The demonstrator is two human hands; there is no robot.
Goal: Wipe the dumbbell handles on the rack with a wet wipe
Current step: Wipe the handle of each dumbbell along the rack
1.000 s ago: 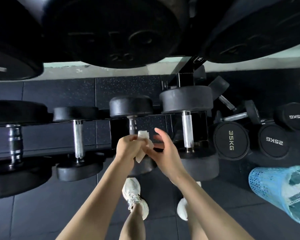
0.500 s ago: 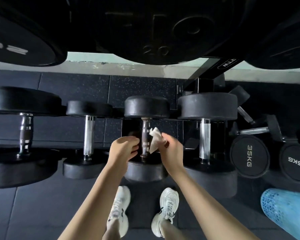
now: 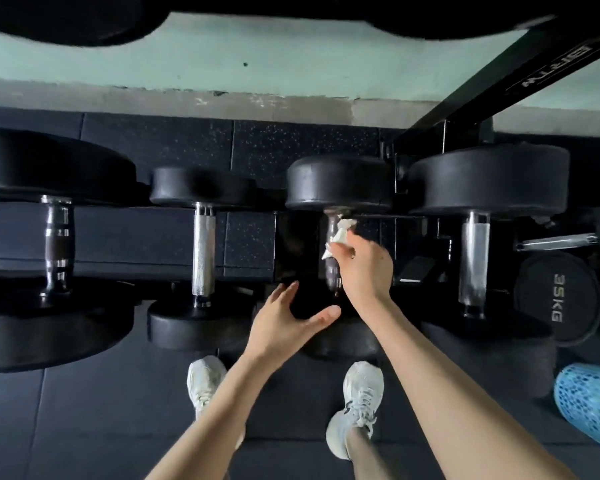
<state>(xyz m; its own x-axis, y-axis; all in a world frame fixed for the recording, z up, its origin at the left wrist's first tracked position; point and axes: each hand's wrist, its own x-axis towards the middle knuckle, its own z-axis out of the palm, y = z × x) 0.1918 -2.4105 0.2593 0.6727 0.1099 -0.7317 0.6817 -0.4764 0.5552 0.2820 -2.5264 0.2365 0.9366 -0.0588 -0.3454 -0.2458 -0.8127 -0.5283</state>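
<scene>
Several black dumbbells lie side by side on a low rack (image 3: 250,268), handles pointing away from me. My right hand (image 3: 362,268) pinches a crumpled white wet wipe (image 3: 340,233) against the upper part of the third dumbbell's metal handle (image 3: 332,275). My left hand (image 3: 284,320) hovers with spread fingers just above that dumbbell's near head (image 3: 343,337), holding nothing. Bare chrome handles show to the left (image 3: 203,251) and to the right (image 3: 473,258). The far-left dumbbell has a dark banded handle (image 3: 58,247).
A black slanted rack post (image 3: 499,74) rises at upper right, with more dark weights overhead. A 35KG dumbbell (image 3: 556,299) and others lie on the floor at right. A blue mesh basket (image 3: 589,407) stands at lower right. My white shoes (image 3: 357,407) stand on dark rubber flooring.
The view has come closer to the rack. My right hand carried the wipe up onto the third dumbbell's handle. My left hand uncurled and dropped toward the near head.
</scene>
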